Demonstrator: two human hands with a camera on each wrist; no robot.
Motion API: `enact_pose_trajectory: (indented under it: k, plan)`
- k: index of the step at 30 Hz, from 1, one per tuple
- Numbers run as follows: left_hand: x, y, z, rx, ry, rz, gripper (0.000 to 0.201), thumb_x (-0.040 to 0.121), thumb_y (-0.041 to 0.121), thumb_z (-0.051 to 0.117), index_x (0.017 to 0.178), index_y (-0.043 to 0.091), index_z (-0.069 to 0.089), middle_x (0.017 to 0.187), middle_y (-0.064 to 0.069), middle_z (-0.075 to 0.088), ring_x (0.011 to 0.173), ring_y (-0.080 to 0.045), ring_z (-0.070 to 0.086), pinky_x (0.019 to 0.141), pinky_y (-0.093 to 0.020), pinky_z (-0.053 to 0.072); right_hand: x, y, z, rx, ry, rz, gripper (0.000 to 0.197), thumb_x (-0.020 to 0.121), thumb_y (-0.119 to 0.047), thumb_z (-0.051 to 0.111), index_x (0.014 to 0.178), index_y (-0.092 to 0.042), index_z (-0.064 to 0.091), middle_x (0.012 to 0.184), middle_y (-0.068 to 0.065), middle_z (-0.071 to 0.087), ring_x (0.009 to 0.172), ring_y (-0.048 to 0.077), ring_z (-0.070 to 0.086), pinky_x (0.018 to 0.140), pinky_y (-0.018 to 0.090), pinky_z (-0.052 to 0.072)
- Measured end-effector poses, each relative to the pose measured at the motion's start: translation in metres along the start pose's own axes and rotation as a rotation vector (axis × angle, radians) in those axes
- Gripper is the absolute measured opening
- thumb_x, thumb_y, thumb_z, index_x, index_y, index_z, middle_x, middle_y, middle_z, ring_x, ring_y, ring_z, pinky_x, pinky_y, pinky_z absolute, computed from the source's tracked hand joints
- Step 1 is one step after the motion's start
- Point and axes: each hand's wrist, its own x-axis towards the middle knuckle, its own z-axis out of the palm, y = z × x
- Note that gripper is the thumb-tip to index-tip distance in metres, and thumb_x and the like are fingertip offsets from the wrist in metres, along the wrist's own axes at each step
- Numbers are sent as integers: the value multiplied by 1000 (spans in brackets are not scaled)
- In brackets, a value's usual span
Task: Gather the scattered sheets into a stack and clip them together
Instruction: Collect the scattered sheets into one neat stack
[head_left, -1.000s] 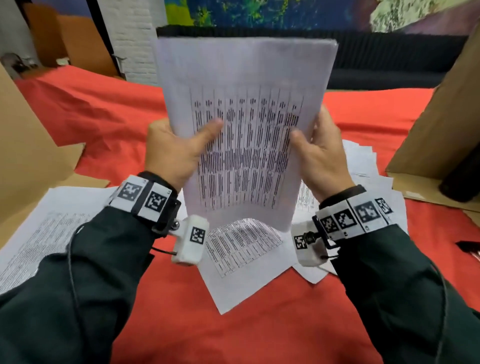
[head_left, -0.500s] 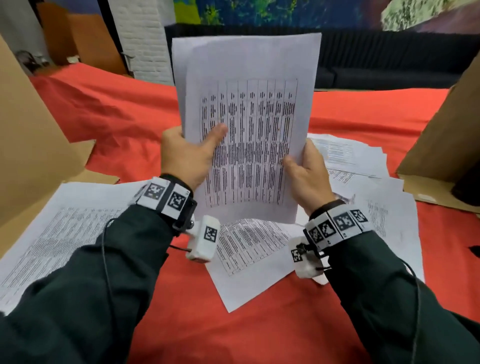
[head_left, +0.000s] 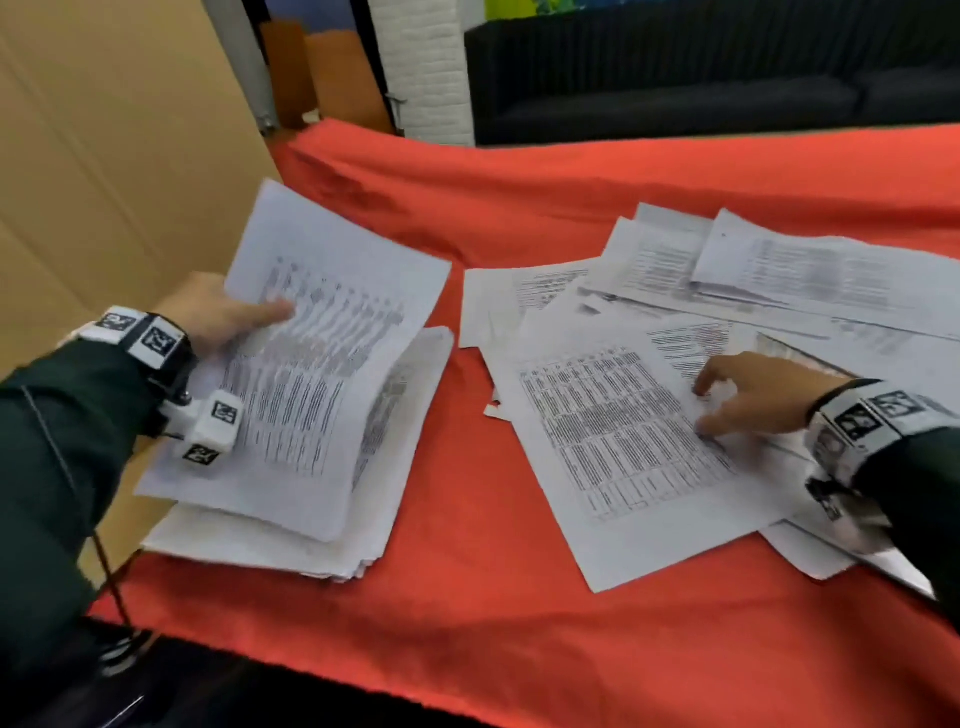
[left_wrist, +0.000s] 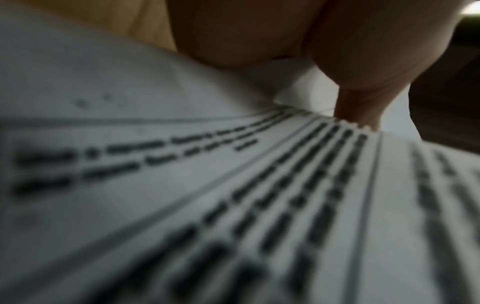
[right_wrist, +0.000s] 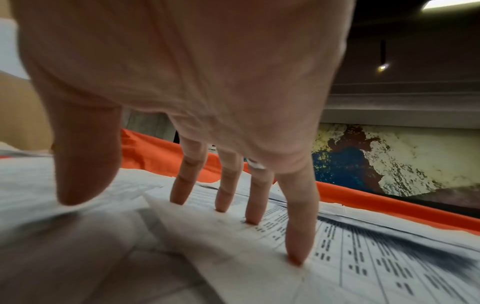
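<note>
Left hand (head_left: 208, 312) grip pinches held sheets (head_left: 322, 364) (over stack (head_left: 395, 467)); right hand (head_left: 753, 400) fingertips, spread, press loose sheet (head_left: 623, 457).

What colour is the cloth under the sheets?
Red-orange cloth, shown best in the head view.

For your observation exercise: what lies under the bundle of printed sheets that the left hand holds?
A thicker stack of white printed sheets on the red cloth. The held bundle in the left hand covers most of its top page.

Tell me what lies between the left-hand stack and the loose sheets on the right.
Only bare red cloth separates the stack from the loose sheets, per the head view.
</note>
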Motion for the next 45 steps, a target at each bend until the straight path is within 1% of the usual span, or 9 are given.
enact_pose_trajectory:
  k: [3, 15, 22, 25, 30, 32, 36, 40, 45]
  plan:
    - [6, -32, 9, 74, -103, -80, 33, 82, 42, 82, 99, 14, 75, 93, -6, 77, 89, -29, 73, 87, -42, 57, 1, 2, 2, -22, 3, -4, 51, 78, -42, 83, 120, -29, 59, 128, 6, 59, 110, 25, 57, 91, 36, 45]
    - [25, -72, 49, 236, -173, -168, 30, 80, 28, 87, 99, 7, 77, 81, -3, 72, 72, -20, 68, 60, -26, 47, 3, -3, 18, -68, 31, 51, 43, 83, -49, 69, 117, -34, 47, 129, 5, 44, 115, 35, 49, 96, 45, 44]
    - [14, -35, 78, 749, 58, -42, 75, 73, 39, 88, 135, 13, 56, 132, -13, 58, 123, -36, 53, 104, -46, 45, 2, -8, 17, -56, 29, 91, 46, 83, -49, 68, 119, -29, 48, 128, 5, 43, 123, 37, 45, 98, 48, 46]
    - [-9, 13, 120, 540, -105, 173, 63, 85, 47, 76, 135, 15, 55, 130, -6, 64, 120, -30, 59, 104, -39, 47, 5, -17, 15, -68, 31, 127, 58, 76, -55, 71, 120, -23, 51, 127, 6, 46, 124, 35, 47, 101, 51, 49]
    - [-42, 79, 205, 651, -462, 266, 55, 85, 67, 64, 91, 13, 69, 99, -7, 71, 92, -26, 65, 80, -30, 51, 6, -30, 14, -22, 28, 152, 72, 68, -61, 77, 118, -19, 49, 132, 9, 47, 120, 33, 52, 92, 44, 53]
    - [-41, 91, 223, 595, -451, 249, 55, 82, 64, 70, 104, 14, 68, 104, -4, 69, 93, -25, 64, 79, -31, 51, 5, -28, 15, 16, 33, 151, 77, 67, -60, 80, 122, -17, 48, 133, 10, 48, 119, 31, 52, 90, 43, 53]
    - [-49, 109, 233, 342, -268, 204, 34, 85, 38, 78, 90, 9, 60, 90, -6, 62, 84, -28, 56, 64, -28, 40, 6, -23, 16, 138, 59, 128, 92, 69, -55, 85, 138, -13, 42, 137, 10, 52, 119, 29, 55, 96, 42, 53]
    - [-56, 110, 227, -58, -172, 341, 20, 83, 22, 79, 101, 16, 75, 92, 1, 72, 88, -25, 68, 80, -33, 55, 7, -20, 13, 320, 64, 103, 96, 76, -49, 85, 146, -7, 35, 139, 10, 53, 122, 28, 55, 100, 40, 50]
    - [-47, 108, 202, -240, -75, 513, 13, 84, 9, 79, 95, 15, 76, 89, -3, 77, 74, -7, 69, 72, -38, 57, 12, -15, 7, 729, 184, 61, 92, 79, -43, 85, 147, -9, 34, 135, 10, 57, 110, 22, 62, 100, 39, 50]
